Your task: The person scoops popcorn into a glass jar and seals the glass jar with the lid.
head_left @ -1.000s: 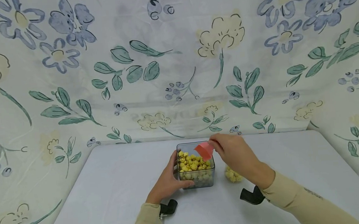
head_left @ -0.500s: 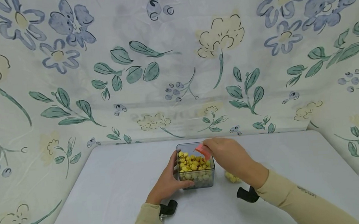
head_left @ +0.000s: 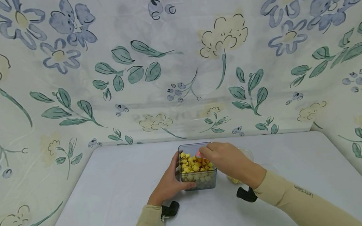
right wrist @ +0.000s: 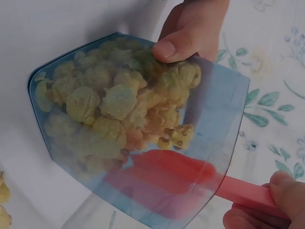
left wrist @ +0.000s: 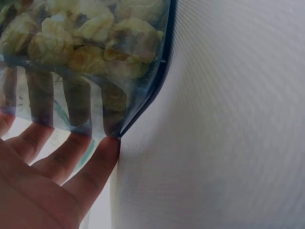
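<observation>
A clear bluish box (head_left: 204, 182) stands on the table, partly filled with yellow popcorn (head_left: 190, 163). My left hand (head_left: 169, 183) grips its left side, thumb over the front wall; the left wrist view shows the fingers (left wrist: 97, 169) against the box's underside edge. Above the box's right rim, my right hand (head_left: 229, 160) pinches the handle of a red scoop (right wrist: 167, 167). Through the clear wall in the right wrist view, the scoop's bowl is inside the box, beside the popcorn. From the head, the right hand hides most of the scoop.
Partly hidden behind the right hand is a clear round container (head_left: 247, 154), with pale popcorn (head_left: 234, 180) showing below the wrist. A faint clear disc (head_left: 269, 168) lies to its right. Black camera mounts sit at both wrists. A floral cloth (head_left: 179, 75) hangs behind the white table (head_left: 120, 184).
The right hand has moved left and slightly down, lowering the red scoop into the box. The left hand and the box stay put.
</observation>
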`<state>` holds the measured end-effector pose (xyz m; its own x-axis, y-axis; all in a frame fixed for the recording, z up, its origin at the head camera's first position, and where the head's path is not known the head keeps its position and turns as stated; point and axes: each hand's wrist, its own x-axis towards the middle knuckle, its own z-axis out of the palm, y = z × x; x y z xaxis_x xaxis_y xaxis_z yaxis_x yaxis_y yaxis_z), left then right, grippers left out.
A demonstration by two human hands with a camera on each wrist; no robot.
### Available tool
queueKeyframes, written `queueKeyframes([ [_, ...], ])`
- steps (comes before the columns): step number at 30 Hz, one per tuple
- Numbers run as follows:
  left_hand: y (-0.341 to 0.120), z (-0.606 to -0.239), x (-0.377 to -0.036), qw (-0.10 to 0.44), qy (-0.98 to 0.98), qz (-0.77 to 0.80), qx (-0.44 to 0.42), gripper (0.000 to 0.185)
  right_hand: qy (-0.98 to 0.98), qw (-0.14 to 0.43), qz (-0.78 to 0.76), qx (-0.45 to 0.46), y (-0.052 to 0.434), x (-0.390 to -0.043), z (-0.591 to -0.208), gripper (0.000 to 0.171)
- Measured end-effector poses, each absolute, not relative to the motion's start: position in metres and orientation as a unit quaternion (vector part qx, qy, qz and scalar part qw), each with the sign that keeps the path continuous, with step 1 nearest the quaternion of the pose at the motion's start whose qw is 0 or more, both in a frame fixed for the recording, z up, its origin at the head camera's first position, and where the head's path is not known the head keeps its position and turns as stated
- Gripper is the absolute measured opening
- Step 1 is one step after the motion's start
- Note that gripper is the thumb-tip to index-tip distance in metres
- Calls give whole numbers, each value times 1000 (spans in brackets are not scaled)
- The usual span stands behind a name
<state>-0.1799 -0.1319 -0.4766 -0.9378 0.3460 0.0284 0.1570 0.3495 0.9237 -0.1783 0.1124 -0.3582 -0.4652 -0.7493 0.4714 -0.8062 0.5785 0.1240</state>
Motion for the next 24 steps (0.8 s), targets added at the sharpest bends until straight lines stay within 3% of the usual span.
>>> queueKeyframes([
  [5,-132,-477,-180,87,818,549,152,126,-872,216,72,434,112,-182,-361,22],
  [12,-132,-476,-180,84,814,553,155,127,-921,130,154,334,108,-186,-361,13],
  [24,-132,-476,-180,83,820,547,150,126,-914,71,354,186,112,-185,-364,13],
])
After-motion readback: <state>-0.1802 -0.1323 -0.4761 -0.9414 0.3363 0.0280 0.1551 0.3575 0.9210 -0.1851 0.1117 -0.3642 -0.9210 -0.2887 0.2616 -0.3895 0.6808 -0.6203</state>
